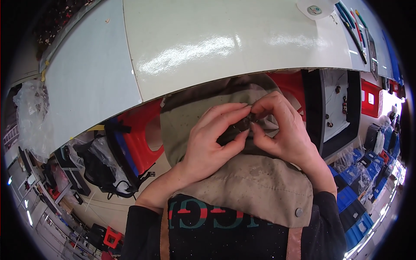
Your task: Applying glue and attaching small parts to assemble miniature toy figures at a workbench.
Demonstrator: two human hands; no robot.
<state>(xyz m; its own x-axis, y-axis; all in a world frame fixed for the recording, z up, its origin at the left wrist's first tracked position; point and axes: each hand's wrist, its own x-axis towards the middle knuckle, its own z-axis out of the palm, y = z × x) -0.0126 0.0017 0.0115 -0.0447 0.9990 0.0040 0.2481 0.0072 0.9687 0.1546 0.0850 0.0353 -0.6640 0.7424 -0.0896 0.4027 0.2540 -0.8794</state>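
Above my lap, my left hand [212, 136] and my right hand [284, 128] meet in front of my body. Between their fingertips is a small dark brown object [246, 123], mostly covered by the fingers, so its kind is unclear. The thumb and fingers of my left hand close on one side of it. On the other side, my right thumb and forefinger pinch it. Under both hands spreads an olive-brown apron [255, 177], worn over my black top.
The pale tabletop [216, 73] lies just beyond my hands. At its far right are a white container [315, 8] and several hand tools [356, 30]. A black tray [340, 112] with small dark pieces stands to the right. A black bag [102, 164] sits at the left.
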